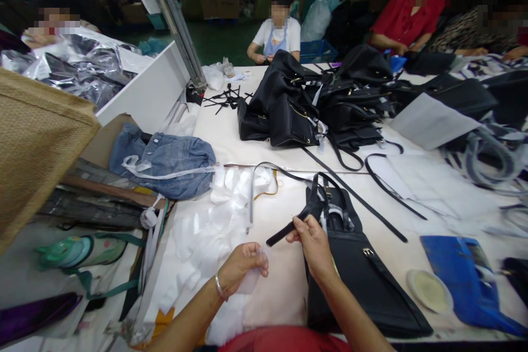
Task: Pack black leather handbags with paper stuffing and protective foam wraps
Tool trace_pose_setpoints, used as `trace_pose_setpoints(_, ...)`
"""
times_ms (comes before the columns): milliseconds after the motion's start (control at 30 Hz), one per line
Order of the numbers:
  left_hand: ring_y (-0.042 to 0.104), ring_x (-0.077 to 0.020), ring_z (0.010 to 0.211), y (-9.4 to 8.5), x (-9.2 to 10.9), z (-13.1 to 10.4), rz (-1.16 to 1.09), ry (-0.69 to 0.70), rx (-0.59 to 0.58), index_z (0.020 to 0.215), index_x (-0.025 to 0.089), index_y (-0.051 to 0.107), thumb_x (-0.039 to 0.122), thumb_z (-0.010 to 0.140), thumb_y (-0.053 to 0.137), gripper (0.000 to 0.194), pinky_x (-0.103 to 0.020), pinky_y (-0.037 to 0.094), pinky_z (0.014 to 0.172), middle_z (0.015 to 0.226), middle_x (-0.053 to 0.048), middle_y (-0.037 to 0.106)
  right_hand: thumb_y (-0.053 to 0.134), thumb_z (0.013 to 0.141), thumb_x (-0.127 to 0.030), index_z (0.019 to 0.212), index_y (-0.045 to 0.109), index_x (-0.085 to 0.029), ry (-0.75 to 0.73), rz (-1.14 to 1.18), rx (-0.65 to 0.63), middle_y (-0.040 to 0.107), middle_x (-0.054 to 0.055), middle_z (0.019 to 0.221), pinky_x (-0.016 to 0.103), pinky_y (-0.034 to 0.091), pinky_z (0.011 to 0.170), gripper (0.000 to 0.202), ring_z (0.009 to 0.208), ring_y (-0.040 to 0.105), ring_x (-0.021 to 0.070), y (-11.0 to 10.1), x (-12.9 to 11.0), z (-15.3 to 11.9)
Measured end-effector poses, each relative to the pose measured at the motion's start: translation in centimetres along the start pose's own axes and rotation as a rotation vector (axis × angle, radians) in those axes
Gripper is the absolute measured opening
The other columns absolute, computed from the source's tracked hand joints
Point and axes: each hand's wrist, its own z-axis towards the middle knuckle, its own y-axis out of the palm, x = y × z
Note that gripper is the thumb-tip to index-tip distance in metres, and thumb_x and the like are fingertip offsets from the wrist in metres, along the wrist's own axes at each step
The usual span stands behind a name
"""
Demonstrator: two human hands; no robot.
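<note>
A black leather backpack point(350, 280) lies on the table in front of me, its buckle side up. My right hand point(311, 245) is closed around a black strap point(284, 232) of this bag, and the strap's free end points toward my left hand. Between the thumb and fingers of my left hand point(245, 267) is a small translucent white sheet point(249, 281), just below the strap end and apart from it. More thin white wrapping sheets point(193, 236) are heaped to the left of my hands.
Black bags point(284, 104) are piled at the back. A denim bag point(165, 159) and a green bottle point(82, 250) sit to the left. A blue pouch point(457, 280) and a round dish point(429, 290) lie right. Co-workers point(277, 33) are across the table.
</note>
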Motion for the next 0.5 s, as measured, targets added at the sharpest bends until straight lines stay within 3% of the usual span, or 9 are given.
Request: trace_pose_setpoints(500,0.060,-0.0131,0.058,0.16,0.04,0.31,0.049,0.039,0.045,0.074,0.012,0.057,0.023,0.069,0.072,0.018,-0.027,0.043,0.063,0.067,-0.005,0.067,0.053,0.085,-0.044,0.087,0.054,-0.020,-0.002,0.023,0.048,0.063,0.000,0.061,0.025,0.046,0.061,0.024,0.059,0.060,0.0148,-0.48,-0.21,0.07)
